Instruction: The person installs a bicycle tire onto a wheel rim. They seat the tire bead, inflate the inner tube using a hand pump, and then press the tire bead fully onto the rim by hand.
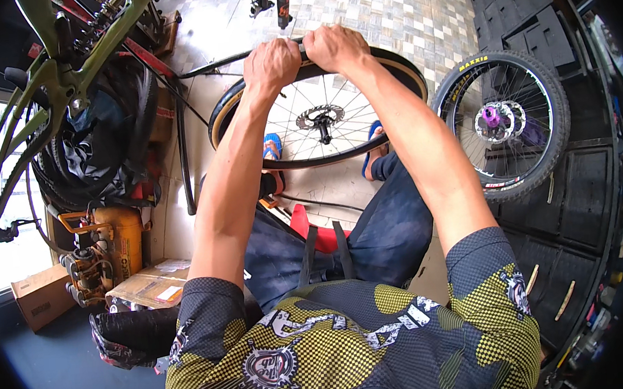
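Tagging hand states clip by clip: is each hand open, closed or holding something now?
Left hand: closed on the far edge of the tan-banded wheel.
Right hand: closed on that edge too.

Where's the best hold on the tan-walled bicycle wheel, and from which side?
On the tan-walled bicycle wheel, the far edge of the tyre, reaching over from the person's side, seems best: the rounded ring suits a curled grip, and the left hand and right hand are closed there. The central disc rotor looks a poorer hold.
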Action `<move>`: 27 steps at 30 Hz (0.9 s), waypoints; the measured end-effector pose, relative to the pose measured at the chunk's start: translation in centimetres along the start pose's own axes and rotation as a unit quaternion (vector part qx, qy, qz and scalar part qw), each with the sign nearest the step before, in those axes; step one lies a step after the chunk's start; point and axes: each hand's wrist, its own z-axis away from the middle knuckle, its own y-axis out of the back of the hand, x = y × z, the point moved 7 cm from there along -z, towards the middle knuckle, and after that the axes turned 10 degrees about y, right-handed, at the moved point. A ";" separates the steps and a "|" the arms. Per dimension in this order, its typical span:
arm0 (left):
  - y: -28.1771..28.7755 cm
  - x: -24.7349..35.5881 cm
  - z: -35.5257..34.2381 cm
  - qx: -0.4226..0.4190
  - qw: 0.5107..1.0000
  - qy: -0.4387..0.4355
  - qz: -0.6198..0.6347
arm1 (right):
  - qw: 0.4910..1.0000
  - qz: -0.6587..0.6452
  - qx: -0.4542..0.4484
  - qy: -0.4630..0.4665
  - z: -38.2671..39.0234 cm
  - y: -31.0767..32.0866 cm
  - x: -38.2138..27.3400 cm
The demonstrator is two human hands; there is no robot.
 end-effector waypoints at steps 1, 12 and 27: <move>0.1 -0.2 0.0 0.000 1.000 0.006 0.000 | 1.000 0.001 -0.009 -0.002 -0.1 0.1 -0.3; -0.1 -1.2 0.5 0.051 0.998 -0.024 0.013 | 1.000 -0.010 -0.005 0.015 0.4 0.3 -0.4; 0.2 5.4 3.4 -0.007 0.980 -0.196 0.041 | 0.981 -0.172 -0.061 0.061 7.0 3.3 8.7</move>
